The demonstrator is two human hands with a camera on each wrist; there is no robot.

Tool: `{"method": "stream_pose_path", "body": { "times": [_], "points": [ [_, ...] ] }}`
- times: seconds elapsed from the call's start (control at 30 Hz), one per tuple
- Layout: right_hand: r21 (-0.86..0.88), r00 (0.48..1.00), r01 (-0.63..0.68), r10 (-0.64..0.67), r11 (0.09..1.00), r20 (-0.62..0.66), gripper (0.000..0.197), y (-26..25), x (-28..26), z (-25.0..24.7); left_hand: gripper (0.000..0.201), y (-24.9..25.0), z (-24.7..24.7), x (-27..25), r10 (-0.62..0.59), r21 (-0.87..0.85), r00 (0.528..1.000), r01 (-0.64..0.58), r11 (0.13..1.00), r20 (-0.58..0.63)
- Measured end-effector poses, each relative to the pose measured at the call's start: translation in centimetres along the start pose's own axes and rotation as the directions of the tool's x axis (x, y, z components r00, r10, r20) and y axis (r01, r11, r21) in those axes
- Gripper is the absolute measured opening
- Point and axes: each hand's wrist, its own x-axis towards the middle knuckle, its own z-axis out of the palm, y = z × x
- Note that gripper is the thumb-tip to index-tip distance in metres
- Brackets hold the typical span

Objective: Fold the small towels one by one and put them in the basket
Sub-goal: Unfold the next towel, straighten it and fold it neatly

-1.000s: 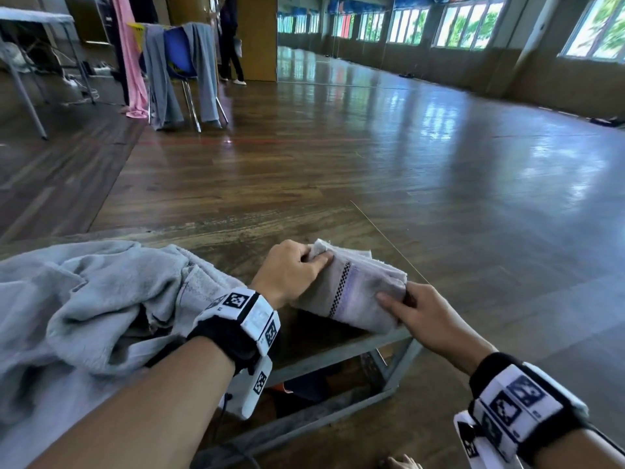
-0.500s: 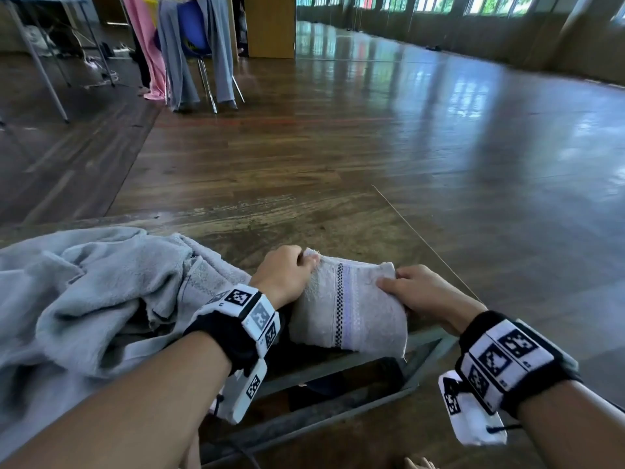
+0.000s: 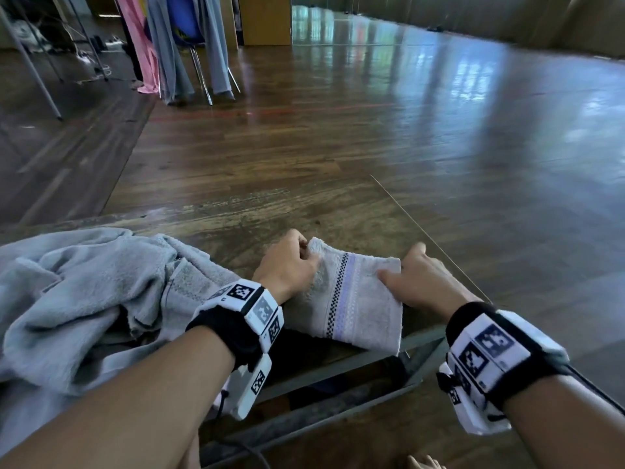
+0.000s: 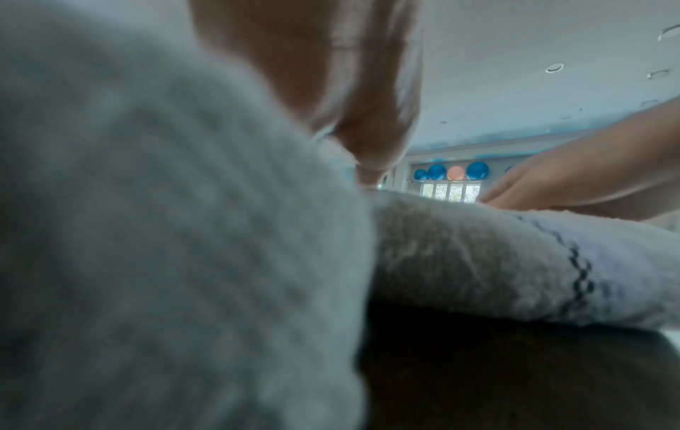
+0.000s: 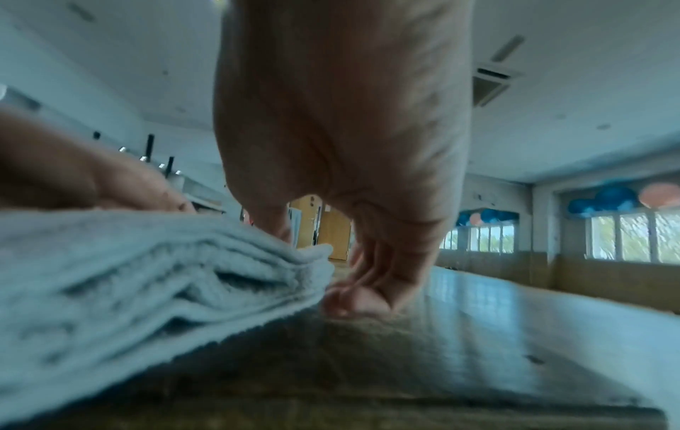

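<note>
A small grey towel (image 3: 358, 299) with a checkered and lilac stripe lies folded on the wooden table (image 3: 304, 211), near its front right corner. My left hand (image 3: 304, 253) pinches the towel's far left corner with curled fingers. At the right edge, my right hand (image 3: 395, 270) has its thumb on top of the towel and its fingers curled down at the edge. The right wrist view shows the towel's stacked layers (image 5: 165, 276), with my right hand's fingertips (image 5: 353, 299) down on the table beside them. No basket is in view.
A heap of unfolded grey towels (image 3: 84, 292) covers the table's left side, touching my left forearm. The table's right edge (image 3: 422, 231) runs just past my right hand. Farther off, a chair draped with cloths (image 3: 189, 45) stands on the wooden floor.
The folded towel has been turned and laid flatter, its stripe now running toward me. My right hand slid from the near edge to the far right edge. My left hand kept its corner.
</note>
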Motion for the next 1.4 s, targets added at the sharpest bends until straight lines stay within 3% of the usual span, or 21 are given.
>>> {"method": "stream_pose_path", "body": {
  "times": [0.07,0.1,0.17,0.27,0.37,0.4,0.47,0.53,0.6,0.63,0.7,0.77,0.87,1.03,1.13,1.4],
  "points": [
    [-0.081,0.985,0.150,-0.156,0.985,-0.067,0.050,0.6,-0.2,-0.3,0.039,0.1,-0.2,0.0,-0.040,-0.048,0.998,0.043,0.998,0.055],
    [-0.110,0.974,0.216,-0.222,0.970,-0.050,0.039,0.8,-0.4,-0.5,0.043,0.1,-0.3,-0.1,-0.046,-0.063,0.995,0.052,0.997,0.084],
    [-0.161,0.971,0.235,-0.237,0.959,0.005,0.011,1.1,-0.7,-1.0,0.045,0.2,-0.6,-0.5,0.012,-0.033,0.997,-0.010,0.999,0.077],
    [-0.271,0.988,0.154,-0.157,0.950,0.012,0.022,1.5,-1.2,-1.6,0.030,0.5,-1.1,-1.6,0.227,0.145,0.973,-0.218,0.965,-0.050],
    [-0.421,0.996,0.085,-0.069,0.903,0.053,0.044,1.7,-1.9,-2.4,0.021,1.0,-0.8,-3.1,0.331,0.318,0.942,-0.298,0.900,-0.055],
    [-0.441,0.998,0.067,-0.066,0.895,0.017,0.052,1.6,-2.2,-2.7,0.027,1.1,-0.4,-3.5,0.311,0.374,0.950,-0.282,0.884,-0.017],
    [-0.424,0.974,0.059,-0.145,0.904,-0.172,0.055,1.3,-2.7,-2.9,0.043,1.5,0.6,-4.4,0.208,0.474,0.969,-0.246,0.845,0.132],
    [-0.359,0.902,0.207,-0.320,0.910,-0.291,0.041,1.1,-2.9,-2.6,0.049,1.7,1.2,-4.8,0.160,0.539,0.948,-0.289,0.791,0.274],
    [-0.274,0.838,0.472,-0.523,0.838,-0.157,0.023,0.7,-3.0,-1.7,0.051,1.8,1.2,-4.7,0.194,0.572,0.936,-0.334,0.749,0.293],
    [-0.250,0.805,0.565,-0.592,0.786,-0.043,0.036,0.6,-3.0,-0.9,0.053,1.9,1.1,-4.7,0.241,0.593,0.937,-0.347,0.726,0.254],
    [-0.256,0.782,0.618,-0.614,0.744,0.103,0.058,0.7,-2.9,0.9,0.053,2.4,1.3,-4.8,0.305,0.603,0.942,-0.327,0.728,0.143],
    [-0.262,0.801,0.596,-0.585,0.759,0.127,0.063,0.9,-3.0,2.7,0.056,2.8,2.2,-5.1,0.216,0.510,0.970,-0.241,0.826,0.109],
    [-0.219,0.847,0.531,-0.508,0.819,0.157,0.062,1.1,-3.3,4.2,0.071,2.5,3.9,-5.6,-0.024,0.431,0.968,-0.090,0.898,0.252],
    [-0.203,0.888,0.458,-0.435,0.866,0.147,0.067,1.2,-3.5,4.4,0.084,0.8,3.6,-4.8,0.032,0.482,0.951,-0.185,0.856,0.308],
    [-0.180,0.905,0.422,-0.402,0.888,0.139,0.070,1.3,-3.4,4.6,0.082,0.3,3.3,-4.2,0.050,0.491,0.944,-0.214,0.845,0.326],
    [-0.143,0.958,0.284,-0.276,0.948,0.073,0.089,1.3,-2.5,5.3,0.066,0.0,2.6,-3.2,-0.002,0.511,0.974,-0.117,0.851,0.226]
  ]
}}
